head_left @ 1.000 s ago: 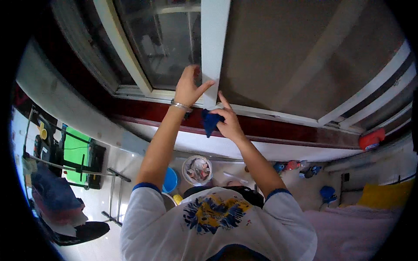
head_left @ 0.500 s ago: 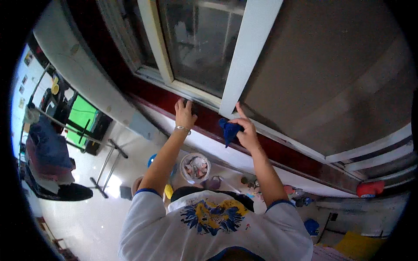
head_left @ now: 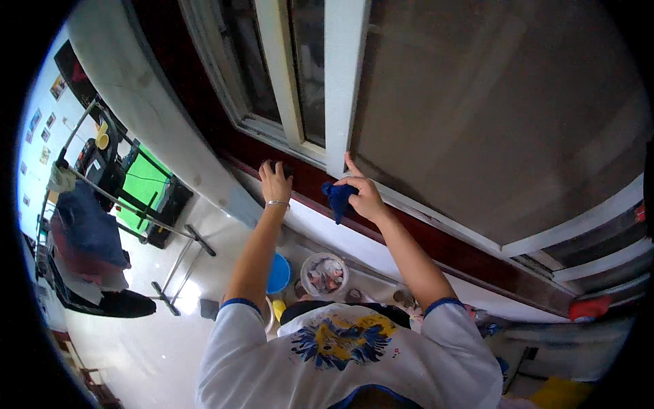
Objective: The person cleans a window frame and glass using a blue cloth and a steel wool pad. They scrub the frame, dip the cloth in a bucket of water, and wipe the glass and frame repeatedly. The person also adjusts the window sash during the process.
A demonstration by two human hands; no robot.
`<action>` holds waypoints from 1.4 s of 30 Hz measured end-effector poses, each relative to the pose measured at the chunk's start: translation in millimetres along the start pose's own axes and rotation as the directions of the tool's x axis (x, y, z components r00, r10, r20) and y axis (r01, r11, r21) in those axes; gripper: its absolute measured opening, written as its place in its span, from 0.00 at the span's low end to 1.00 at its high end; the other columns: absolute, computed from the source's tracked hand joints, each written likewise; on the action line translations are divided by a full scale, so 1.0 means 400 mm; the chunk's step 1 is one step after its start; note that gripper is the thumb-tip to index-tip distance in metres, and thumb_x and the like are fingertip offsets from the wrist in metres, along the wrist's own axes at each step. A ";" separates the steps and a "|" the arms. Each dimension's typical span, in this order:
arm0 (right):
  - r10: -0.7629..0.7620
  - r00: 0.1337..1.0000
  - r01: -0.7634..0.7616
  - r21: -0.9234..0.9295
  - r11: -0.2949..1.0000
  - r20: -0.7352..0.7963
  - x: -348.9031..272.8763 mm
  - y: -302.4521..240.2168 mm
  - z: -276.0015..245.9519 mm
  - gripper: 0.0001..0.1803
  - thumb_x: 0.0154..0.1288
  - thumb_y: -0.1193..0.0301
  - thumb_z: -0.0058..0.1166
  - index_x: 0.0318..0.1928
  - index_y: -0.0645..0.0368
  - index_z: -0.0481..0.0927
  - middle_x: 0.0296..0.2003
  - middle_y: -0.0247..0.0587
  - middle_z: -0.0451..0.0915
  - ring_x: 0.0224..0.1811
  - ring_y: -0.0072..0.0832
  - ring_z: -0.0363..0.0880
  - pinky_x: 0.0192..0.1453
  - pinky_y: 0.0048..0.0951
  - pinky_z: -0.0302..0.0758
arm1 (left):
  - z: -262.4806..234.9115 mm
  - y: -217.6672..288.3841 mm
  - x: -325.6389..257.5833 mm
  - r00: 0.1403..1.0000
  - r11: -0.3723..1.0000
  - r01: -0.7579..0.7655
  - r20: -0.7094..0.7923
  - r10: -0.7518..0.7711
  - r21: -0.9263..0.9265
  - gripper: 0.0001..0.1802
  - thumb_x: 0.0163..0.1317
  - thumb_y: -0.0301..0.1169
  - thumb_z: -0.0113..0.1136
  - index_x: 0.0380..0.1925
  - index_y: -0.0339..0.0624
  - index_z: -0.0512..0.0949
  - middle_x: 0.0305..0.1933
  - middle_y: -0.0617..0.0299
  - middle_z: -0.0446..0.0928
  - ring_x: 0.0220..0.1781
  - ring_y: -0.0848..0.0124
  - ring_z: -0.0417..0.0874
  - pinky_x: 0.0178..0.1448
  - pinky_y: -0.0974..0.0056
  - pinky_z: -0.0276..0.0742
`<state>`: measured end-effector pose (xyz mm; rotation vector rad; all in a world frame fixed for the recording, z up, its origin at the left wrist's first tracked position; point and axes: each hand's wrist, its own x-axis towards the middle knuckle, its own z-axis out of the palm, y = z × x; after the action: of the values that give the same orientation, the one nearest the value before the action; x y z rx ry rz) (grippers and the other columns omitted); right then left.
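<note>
My right hand (head_left: 366,196) holds a bunched blue cloth (head_left: 338,198) against the foot of the white window post (head_left: 343,82), with the forefinger pointing up along the post. My left hand (head_left: 274,181) rests a little to the left on the dark red window sill (head_left: 449,249), its fingers hooked over the sill's upper edge; a thin bracelet circles that wrist. Both arms reach up from white short sleeves with blue trim. To the right of the post a large pane (head_left: 497,116) looks dull and grey.
Below the sill stand a blue bucket (head_left: 278,274) and a round white tub (head_left: 324,275) filled with rags. At the left a metal drying rack (head_left: 102,204) carries hanging clothes beside a green panel (head_left: 145,187). Something red (head_left: 588,308) lies at the far right.
My left hand has come down from the white frame onto the dark red sill. The right hand with the cloth has shifted to the post's foot. My view has swung round.
</note>
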<state>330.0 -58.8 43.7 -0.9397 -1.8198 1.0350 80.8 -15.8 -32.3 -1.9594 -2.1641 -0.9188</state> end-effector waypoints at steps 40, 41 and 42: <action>-0.797 0.603 -0.058 -0.994 -0.087 0.035 0.466 -0.437 0.013 0.13 0.59 0.68 0.48 0.43 0.55 0.79 0.55 0.39 0.71 0.58 0.39 0.64 0.61 0.48 0.63 | -0.219 -0.050 0.114 0.974 0.785 -0.223 -0.105 0.199 -0.579 0.41 0.51 0.26 0.64 0.65 0.36 0.56 0.61 0.39 0.62 0.62 0.43 0.65 0.64 0.52 0.64; -0.766 0.643 -0.044 -0.996 -0.073 0.028 0.449 -0.399 0.028 0.14 0.59 0.67 0.47 0.44 0.55 0.79 0.56 0.39 0.70 0.59 0.39 0.64 0.62 0.47 0.62 | -0.211 -0.057 0.104 0.973 0.780 -0.227 -0.111 0.201 -0.583 0.41 0.51 0.26 0.64 0.65 0.36 0.56 0.61 0.39 0.63 0.61 0.43 0.65 0.64 0.52 0.64; -0.749 0.662 -0.041 -0.996 -0.079 0.032 0.431 -0.364 0.040 0.14 0.59 0.67 0.47 0.44 0.55 0.79 0.57 0.39 0.70 0.59 0.39 0.64 0.62 0.47 0.62 | -0.206 -0.058 0.097 0.972 0.773 -0.234 -0.114 0.207 -0.590 0.40 0.51 0.26 0.63 0.64 0.36 0.57 0.60 0.39 0.63 0.61 0.44 0.66 0.64 0.52 0.65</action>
<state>219.8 32.2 219.4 -1.0926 -1.8525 -1.2151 25.4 -20.9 43.5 -2.3446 -1.6769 -1.7452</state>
